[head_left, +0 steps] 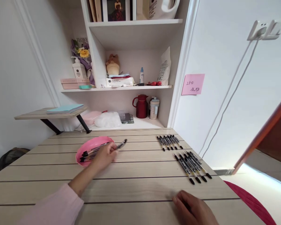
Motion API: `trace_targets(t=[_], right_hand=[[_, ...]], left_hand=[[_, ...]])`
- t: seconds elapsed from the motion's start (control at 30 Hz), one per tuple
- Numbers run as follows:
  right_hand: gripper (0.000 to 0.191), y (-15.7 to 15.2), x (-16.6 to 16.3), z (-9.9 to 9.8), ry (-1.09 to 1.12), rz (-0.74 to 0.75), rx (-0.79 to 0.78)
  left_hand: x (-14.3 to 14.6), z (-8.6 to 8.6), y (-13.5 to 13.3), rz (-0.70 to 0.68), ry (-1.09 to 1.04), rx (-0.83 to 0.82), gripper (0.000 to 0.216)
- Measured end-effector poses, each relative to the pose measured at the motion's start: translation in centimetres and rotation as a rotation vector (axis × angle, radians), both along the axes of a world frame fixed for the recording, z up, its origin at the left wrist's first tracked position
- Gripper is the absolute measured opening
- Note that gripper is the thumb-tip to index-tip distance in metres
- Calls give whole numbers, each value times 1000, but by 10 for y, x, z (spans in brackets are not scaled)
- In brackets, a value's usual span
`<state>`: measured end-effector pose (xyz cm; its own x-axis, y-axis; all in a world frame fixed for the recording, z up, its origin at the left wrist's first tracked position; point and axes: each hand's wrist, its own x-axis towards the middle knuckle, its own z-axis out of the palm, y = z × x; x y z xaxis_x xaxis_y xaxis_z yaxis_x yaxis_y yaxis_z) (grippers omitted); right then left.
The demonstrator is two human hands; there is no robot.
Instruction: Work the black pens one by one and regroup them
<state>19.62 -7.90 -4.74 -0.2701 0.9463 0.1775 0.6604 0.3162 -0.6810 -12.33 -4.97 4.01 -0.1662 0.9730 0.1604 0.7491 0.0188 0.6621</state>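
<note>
My left hand [107, 153] pinches a black-and-clear pen [121, 144] at the right rim of a pink oval bowl [95, 142]. The pen points up and to the right, with its black end past the bowl. More pens [90, 152] lie inside the bowl, partly covered by my hand. My right hand [193, 206] is by the near edge of the table, fingers curled in and slightly blurred, with nothing visible in it. Beyond it, one row of pens [193, 165] lies side by side on the tabletop, and a second row [169, 142] lies farther back.
The slatted wooden table [135, 184] meets a white shelf unit. On its lowest shelf stand a red jug [141, 106] and a pale cup [154, 108]. A small raised stand [44, 116] is at the back left. A pink note [193, 84] sticks to the right wall.
</note>
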Motion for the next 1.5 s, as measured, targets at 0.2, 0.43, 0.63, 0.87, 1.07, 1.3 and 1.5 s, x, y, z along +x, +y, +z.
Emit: trace_targets(t=[0.2, 0.43, 0.63, 0.87, 1.07, 1.3, 1.5], right_hand=[[35, 39, -76, 41, 802, 39, -319], [40, 60, -102, 17, 1114, -54, -534], [38, 68, -89, 19, 1162, -68, -527], [35, 82, -74, 32, 1266, -138, -405], [39, 96, -47, 34, 1153, -205, -217], [38, 100, 13, 40, 461, -353, 98], [14, 88, 19, 39, -274, -352, 126]], left_hand=[[132, -41, -16, -162, -1040, -255, 21], [146, -72, -5, -78, -1186, -238, 17], [142, -73, -2, -196, -1212, -346, 20], [141, -68, -6, -243, -1271, -410, 35], [139, -63, -7, -202, -1310, -426, 42], [137, -66, -7, -249, -1315, -429, 42], [136, -68, -6, -259, -1325, -450, 43]])
